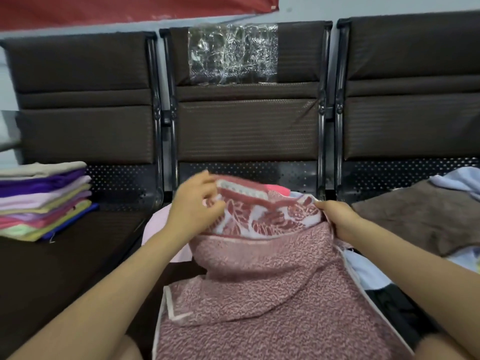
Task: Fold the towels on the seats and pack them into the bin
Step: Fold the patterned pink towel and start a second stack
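i have the pink patterned towel [272, 287] up off the middle seat [249, 131], its long tail hanging down toward my lap. my left hand [193, 203] pinches the top hem near the left corner, fingers curled onto the cloth, though it's blurred so i can't tell exactly how much edge i've caught. my right hand [337, 219] is clamped on the opposite corner, fingers wrapped round a bunched bit of fabric.

the top edge is flopping forward between my hands, showing the leaf-print face, so i judge i'm only starting the first fold. to do it well i should work both grips out to the true corners, pull the hem taut so the sag goes, and check the side edges hang level before bringing the halves together. the right corner looks gathered; i'd shake it flat or the fold will come out lumpy.

a stack of folded towels [44, 201] sits on the left seat, a good guide to match for size. a brown towel [420, 216] and some pale cloth [457, 179] lie unfolded on the right seat, and more pale pieces lie under my towel. i can't see the bin from here, so packing comes later.
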Demonstrator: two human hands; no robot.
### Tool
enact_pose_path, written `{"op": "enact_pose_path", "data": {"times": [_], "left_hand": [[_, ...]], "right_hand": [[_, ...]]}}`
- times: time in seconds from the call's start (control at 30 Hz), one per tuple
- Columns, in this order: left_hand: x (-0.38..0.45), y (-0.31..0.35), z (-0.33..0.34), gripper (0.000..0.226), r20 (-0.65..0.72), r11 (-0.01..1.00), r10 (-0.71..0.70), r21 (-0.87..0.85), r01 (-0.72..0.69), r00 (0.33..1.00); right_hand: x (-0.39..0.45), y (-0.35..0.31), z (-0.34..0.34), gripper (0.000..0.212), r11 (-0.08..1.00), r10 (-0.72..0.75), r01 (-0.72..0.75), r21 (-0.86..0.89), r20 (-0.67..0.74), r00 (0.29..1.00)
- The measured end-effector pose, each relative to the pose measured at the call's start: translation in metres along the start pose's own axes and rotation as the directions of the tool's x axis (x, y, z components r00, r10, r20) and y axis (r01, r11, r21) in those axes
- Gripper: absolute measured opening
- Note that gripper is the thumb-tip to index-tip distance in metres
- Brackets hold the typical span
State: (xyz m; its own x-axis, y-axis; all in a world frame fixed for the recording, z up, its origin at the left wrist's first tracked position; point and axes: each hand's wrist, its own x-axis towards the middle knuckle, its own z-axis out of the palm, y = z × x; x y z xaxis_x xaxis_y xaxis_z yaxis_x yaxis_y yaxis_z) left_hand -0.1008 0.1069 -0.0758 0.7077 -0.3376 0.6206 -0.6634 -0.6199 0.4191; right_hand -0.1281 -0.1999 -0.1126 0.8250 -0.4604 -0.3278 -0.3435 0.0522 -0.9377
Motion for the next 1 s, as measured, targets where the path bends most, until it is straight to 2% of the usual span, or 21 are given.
{"op": "enact_pose_path", "data": {"times": [0.03, 0.07, 0.13, 0.17, 0.2, 0.27, 0.3, 0.37, 0.4, 0.5, 0.57, 0.6, 0.7, 0.8, 0.87, 0.9, 1.0], "left_hand": [[-0.007, -0.004, 0.009, 0.027, 0.167, 0.994, -0.102, -0.028, 0.109, 0.981], [-0.013, -0.006, 0.019, 0.03, 0.345, 0.966, -0.21, -0.073, 0.249, 0.915], [-0.022, -0.013, 0.035, 0.039, 0.623, 0.863, -0.34, -0.091, 0.497, 0.705], [-0.024, -0.015, 0.036, 0.036, 0.686, 0.811, -0.369, -0.092, 0.578, 0.627], [-0.023, -0.018, 0.034, 0.03, 0.704, 0.763, -0.383, -0.123, 0.634, 0.598], [-0.02, -0.024, 0.026, 0.027, 0.686, 0.658, -0.406, -0.239, 0.714, 0.604], [-0.02, -0.027, 0.021, 0.041, 0.686, 0.588, -0.405, -0.311, 0.746, 0.605], [-0.023, -0.037, 0.016, 0.076, 0.721, 0.452, -0.399, -0.384, 0.805, 0.567], [-0.023, -0.04, 0.015, 0.08, 0.742, 0.388, -0.405, -0.39, 0.835, 0.535], [-0.023, -0.053, 0.012, 0.052, 0.789, 0.174, -0.461, -0.369, 0.913, 0.407], [-0.024, -0.062, 0.016, 0.056, 0.806, 0.05, -0.495, -0.347, 0.936, 0.325], [-0.025, -0.063, 0.021, 0.055, 0.818, 0.033, -0.489, -0.331, 0.943, 0.304], [-0.025, -0.045, 0.03, 0.033, 0.798, 0.053, -0.513, -0.337, 0.94, 0.315], [-0.014, -0.039, 0.027, 0.023, 0.687, -0.024, -0.614, -0.508, 0.861, 0.389], [0.002, -0.046, 0.018, 0.025, 0.612, -0.095, -0.666, -0.637, 0.765, 0.427], [0.013, -0.05, 0.014, 0.026, 0.575, -0.1, -0.692, -0.676, 0.73, 0.437], [0.059, -0.067, 0.005, 0.02, 0.365, 0.071, -0.785, -0.75, 0.657, 0.501]], "right_hand": [[-0.001, 0.002, -0.001, 0.021, 0.999, 0.021, -0.021, -0.043, 0.002, 1.0], [-0.002, 0.004, -0.003, 0.023, 0.997, 0.043, -0.043, -0.07, -0.006, 0.999], [0.0, 0.008, -0.009, 0.023, 0.993, 0.082, -0.082, -0.081, -0.004, 0.997], [0.003, 0.01, -0.011, 0.024, 0.993, 0.097, -0.097, -0.074, -0.002, 0.995], [0.006, 0.011, -0.015, 0.025, 0.993, 0.105, -0.105, -0.059, -0.005, 0.995], [0.019, 0.015, -0.019, 0.029, 0.995, 0.1, -0.101, -0.02, -0.025, 0.995], [0.023, 0.015, -0.019, 0.029, 0.996, 0.087, -0.086, 0.008, -0.035, 0.996], [0.016, 0.009, -0.016, 0.026, 0.997, 0.064, -0.062, 0.039, -0.052, 0.997], [0.011, 0.006, -0.015, 0.026, 0.998, 0.057, -0.054, 0.042, -0.058, 0.997], [0.008, 0.006, -0.014, 0.025, 0.998, 0.049, -0.047, 0.051, -0.051, 0.997], [0.009, 0.006, -0.013, 0.024, 0.997, 0.065, -0.063, 0.041, -0.046, 0.997], [0.01, 0.007, -0.013, 0.023, 0.997, 0.067, -0.065, 0.042, -0.049, 0.997], [0.009, 0.007, -0.013, 0.022, 0.997, 0.064, -0.062, 0.04, -0.06, 0.996], [0.006, 0.005, -0.013, 0.024, 0.999, 0.045, -0.043, 0.034, -0.066, 0.997], [0.007, -0.006, -0.011, 0.021, 0.999, -0.039, 0.041, 0.027, -0.083, 0.996], [0.008, -0.015, -0.008, 0.018, 0.995, -0.085, 0.089, 0.047, -0.083, 0.993], [0.026, -0.046, 0.007, 0.018, 0.966, -0.218, 0.225, 0.124, -0.07, 0.973]]}}
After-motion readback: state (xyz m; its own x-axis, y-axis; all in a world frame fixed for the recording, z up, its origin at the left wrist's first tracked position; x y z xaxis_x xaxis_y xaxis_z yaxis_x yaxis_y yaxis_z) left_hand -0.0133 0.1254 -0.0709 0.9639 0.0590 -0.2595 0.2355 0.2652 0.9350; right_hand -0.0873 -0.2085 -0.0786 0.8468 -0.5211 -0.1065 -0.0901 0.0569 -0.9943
